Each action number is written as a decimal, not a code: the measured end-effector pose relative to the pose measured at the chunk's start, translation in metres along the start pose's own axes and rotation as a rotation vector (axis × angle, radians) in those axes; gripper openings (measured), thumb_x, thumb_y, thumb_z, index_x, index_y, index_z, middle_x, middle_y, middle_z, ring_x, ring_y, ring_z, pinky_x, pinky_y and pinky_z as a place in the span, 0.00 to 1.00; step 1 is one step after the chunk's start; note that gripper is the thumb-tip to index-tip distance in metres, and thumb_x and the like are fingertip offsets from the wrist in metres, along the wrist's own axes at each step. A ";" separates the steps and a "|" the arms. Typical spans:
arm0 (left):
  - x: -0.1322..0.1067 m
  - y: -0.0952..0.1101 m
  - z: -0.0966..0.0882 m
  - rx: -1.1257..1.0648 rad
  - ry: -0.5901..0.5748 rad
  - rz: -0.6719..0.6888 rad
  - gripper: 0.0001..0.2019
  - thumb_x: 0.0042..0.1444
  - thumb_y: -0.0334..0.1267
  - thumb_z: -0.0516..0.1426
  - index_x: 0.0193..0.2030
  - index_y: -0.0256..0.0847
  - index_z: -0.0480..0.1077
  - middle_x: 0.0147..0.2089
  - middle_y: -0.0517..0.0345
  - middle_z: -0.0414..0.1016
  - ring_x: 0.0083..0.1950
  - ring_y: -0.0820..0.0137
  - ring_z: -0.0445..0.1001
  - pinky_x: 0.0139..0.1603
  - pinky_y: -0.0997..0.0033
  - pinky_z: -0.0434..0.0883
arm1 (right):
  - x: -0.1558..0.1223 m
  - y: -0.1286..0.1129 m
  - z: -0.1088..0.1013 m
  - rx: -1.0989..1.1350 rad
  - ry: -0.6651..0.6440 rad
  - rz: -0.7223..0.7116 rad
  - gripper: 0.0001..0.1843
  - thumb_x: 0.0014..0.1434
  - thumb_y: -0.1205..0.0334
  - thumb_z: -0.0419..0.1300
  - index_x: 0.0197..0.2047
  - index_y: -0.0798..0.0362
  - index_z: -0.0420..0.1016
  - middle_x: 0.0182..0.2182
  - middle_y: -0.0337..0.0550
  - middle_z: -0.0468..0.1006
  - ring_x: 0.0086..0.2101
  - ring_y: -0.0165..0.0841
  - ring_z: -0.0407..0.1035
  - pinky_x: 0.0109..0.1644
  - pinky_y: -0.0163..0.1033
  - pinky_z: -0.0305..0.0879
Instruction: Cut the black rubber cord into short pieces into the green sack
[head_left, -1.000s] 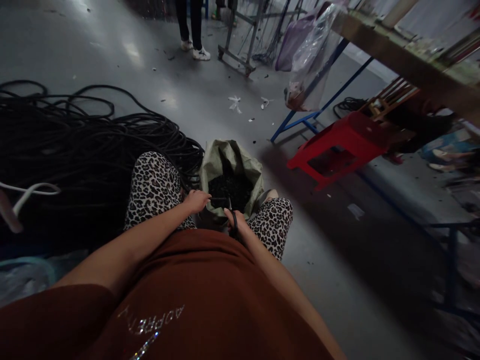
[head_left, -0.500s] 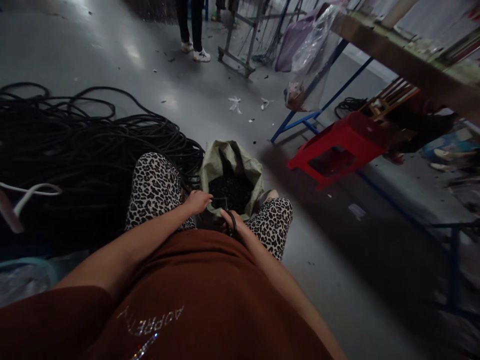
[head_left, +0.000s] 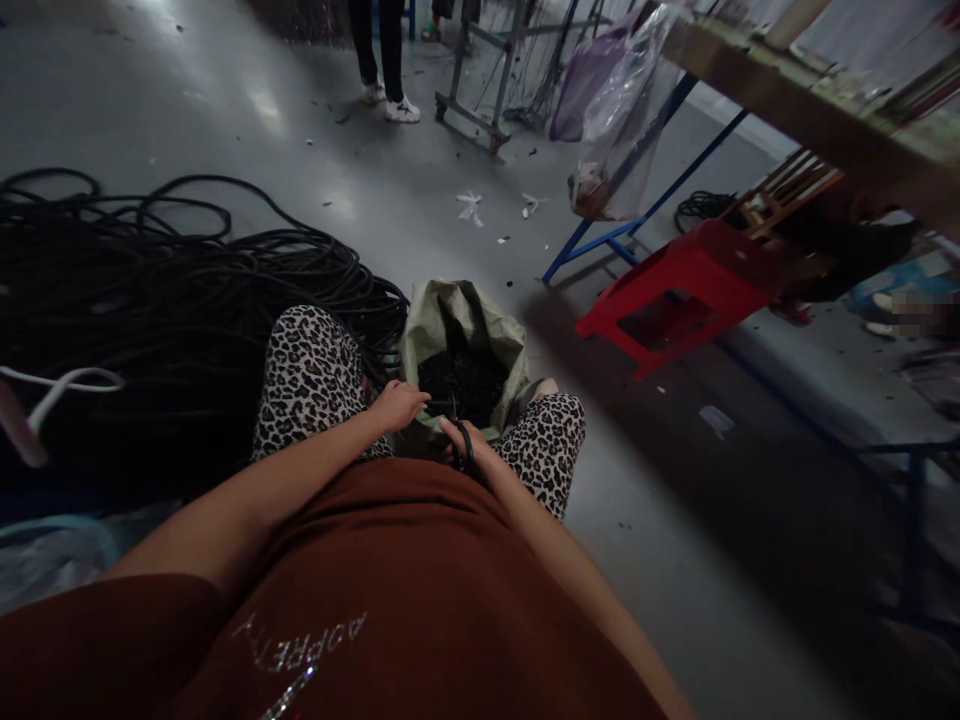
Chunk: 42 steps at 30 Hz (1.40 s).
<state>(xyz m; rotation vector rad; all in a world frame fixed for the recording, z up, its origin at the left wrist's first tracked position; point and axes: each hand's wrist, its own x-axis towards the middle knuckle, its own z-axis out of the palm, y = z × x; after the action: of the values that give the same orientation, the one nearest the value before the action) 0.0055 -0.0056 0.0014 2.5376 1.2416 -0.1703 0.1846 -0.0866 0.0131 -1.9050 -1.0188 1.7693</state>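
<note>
Between my knees stands a pale green woven sack (head_left: 511,335), its mouth open and black cut pieces (head_left: 469,380) inside. My right hand (head_left: 480,455) is closed around black-handled scissors (head_left: 465,448) at the sack's near rim, the blades pointing away over the black pieces. Just left of the blades, my left hand (head_left: 399,405) is closed, fingertips pinched over the sack's near left edge. A thin dark length, which looks like black cord, shows faintly at those fingertips; most of it is hidden.
A large heap of black cord (head_left: 172,270) covers the floor on the left. To the right lie a red plastic stool (head_left: 675,300) and a worktable (head_left: 795,90) with blue legs and hanging plastic bags (head_left: 622,100). A person's legs (head_left: 390,60) stand at the back near a metal frame (head_left: 480,110).
My left hand has moved slightly right, closer to the scissor blades. My right hand and the scissors stay almost in place.
</note>
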 end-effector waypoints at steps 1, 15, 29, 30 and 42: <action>0.000 0.001 -0.001 -0.008 0.002 0.011 0.15 0.64 0.37 0.49 0.53 0.46 0.73 0.47 0.51 0.78 0.52 0.62 0.73 0.54 0.61 0.61 | 0.001 0.001 0.000 0.012 -0.012 0.007 0.16 0.67 0.53 0.55 0.41 0.60 0.69 0.17 0.36 0.68 0.16 0.27 0.65 0.20 0.28 0.61; 0.004 -0.003 0.005 -0.120 0.004 -0.039 0.16 0.64 0.38 0.49 0.53 0.49 0.73 0.52 0.55 0.78 0.56 0.64 0.71 0.58 0.62 0.62 | -0.005 -0.008 -0.003 -0.149 0.119 -0.009 0.14 0.68 0.57 0.54 0.41 0.60 0.72 0.17 0.35 0.68 0.15 0.27 0.63 0.20 0.29 0.58; 0.006 -0.009 0.012 -0.037 -0.048 -0.069 0.16 0.64 0.39 0.49 0.52 0.50 0.73 0.51 0.55 0.78 0.55 0.63 0.72 0.56 0.61 0.62 | 0.013 0.014 -0.003 -0.251 0.139 -0.013 0.16 0.66 0.58 0.55 0.30 0.59 0.75 0.15 0.39 0.68 0.15 0.28 0.64 0.20 0.30 0.59; 0.006 -0.010 0.012 -0.037 -0.051 -0.075 0.15 0.64 0.40 0.49 0.52 0.50 0.73 0.51 0.55 0.78 0.55 0.63 0.72 0.56 0.61 0.62 | 0.013 0.015 -0.003 -0.251 0.140 0.000 0.16 0.65 0.59 0.55 0.30 0.59 0.75 0.15 0.39 0.68 0.15 0.29 0.64 0.21 0.30 0.59; 0.005 -0.007 0.007 -0.078 -0.017 -0.157 0.15 0.63 0.40 0.50 0.52 0.47 0.74 0.51 0.52 0.78 0.55 0.60 0.73 0.54 0.60 0.64 | 0.003 0.005 -0.006 -0.065 0.158 0.078 0.18 0.66 0.51 0.55 0.45 0.60 0.71 0.16 0.35 0.67 0.14 0.29 0.64 0.18 0.30 0.60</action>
<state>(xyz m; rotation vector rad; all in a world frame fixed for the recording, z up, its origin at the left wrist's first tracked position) 0.0031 0.0002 -0.0076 2.3682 1.4129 -0.1737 0.1911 -0.0865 0.0086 -2.1132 -0.9683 1.6131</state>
